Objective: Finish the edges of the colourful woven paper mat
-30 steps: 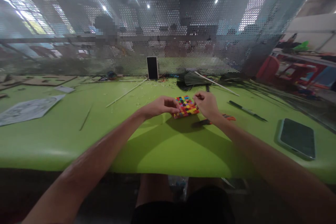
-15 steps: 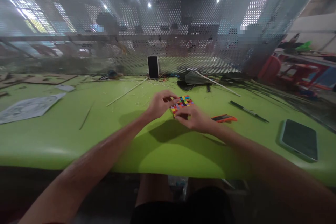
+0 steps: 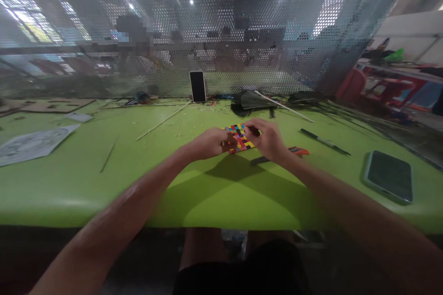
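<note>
On the green table (image 3: 214, 193), nearest the edge, both forearms reach in. Left hand (image 3: 207, 144) and right hand (image 3: 268, 140) each grasp an opposite side of the multicoloured woven mat (image 3: 238, 138), held between them. Just right of the mat: orange-handled cutter (image 3: 297, 151). Farther right: phone (image 3: 389, 176). Beyond the mat: black pen (image 3: 323, 140), upright phone (image 3: 197, 86).

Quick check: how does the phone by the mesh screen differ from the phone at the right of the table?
The phone by the mesh stands upright, leaning against the screen; the phone at the right lies flat on the green table. The first sits at the far edge, the second near the front. The flat one shows a pale case rim. Both screens are dark.
</note>
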Tool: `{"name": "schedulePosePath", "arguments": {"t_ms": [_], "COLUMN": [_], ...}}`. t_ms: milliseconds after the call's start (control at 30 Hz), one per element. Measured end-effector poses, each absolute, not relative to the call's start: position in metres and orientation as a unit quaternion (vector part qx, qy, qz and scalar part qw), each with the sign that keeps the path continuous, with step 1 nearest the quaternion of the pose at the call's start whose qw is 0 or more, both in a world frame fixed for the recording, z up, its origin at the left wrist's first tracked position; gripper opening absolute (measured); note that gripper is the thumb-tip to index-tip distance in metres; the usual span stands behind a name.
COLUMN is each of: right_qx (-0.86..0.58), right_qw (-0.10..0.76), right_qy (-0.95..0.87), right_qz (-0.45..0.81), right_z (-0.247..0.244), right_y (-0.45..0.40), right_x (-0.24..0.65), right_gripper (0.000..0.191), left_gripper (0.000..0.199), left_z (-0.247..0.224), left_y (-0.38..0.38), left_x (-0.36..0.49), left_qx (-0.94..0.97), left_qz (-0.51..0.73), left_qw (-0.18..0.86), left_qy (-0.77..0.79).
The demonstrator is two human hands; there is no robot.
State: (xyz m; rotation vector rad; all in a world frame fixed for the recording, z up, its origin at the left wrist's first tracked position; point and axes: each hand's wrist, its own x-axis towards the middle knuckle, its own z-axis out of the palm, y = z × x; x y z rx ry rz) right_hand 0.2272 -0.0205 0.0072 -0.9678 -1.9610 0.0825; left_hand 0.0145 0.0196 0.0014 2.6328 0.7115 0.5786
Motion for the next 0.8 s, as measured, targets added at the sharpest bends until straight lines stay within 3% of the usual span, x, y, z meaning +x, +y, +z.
{"name": "schedulePosePath", "arguments": {"t_ms": [400,633,800], "right_qx": [-0.383,-0.416,-0.407], "right_qw": [0.428,0.401,0.330], "right_qy": [-0.810,-0.816,-0.851], "right_qz": [-0.116,-0.021,0.047], "right_z": [0.007,-0.002,-0.006], "right_y": [-0.015,-0.009,-0.016], "right_x": [0.235,0.236,0.225], "right_gripper": [0.016,0.014,0.019], "left_gripper": [0.019,0.025,0.024], "left_z": [0.009,0.013,0.009], "left_y": [0.011,0.005,0.007], "left_x": [0.014,0.015,0.022], "left_qx": [0.796,0.667,0.583], "left_qz": [0.220,0.325,0.406], "left_qw": [0.521,0.644,0.673], "left_qy": [0.218,0.188,0.206]}}
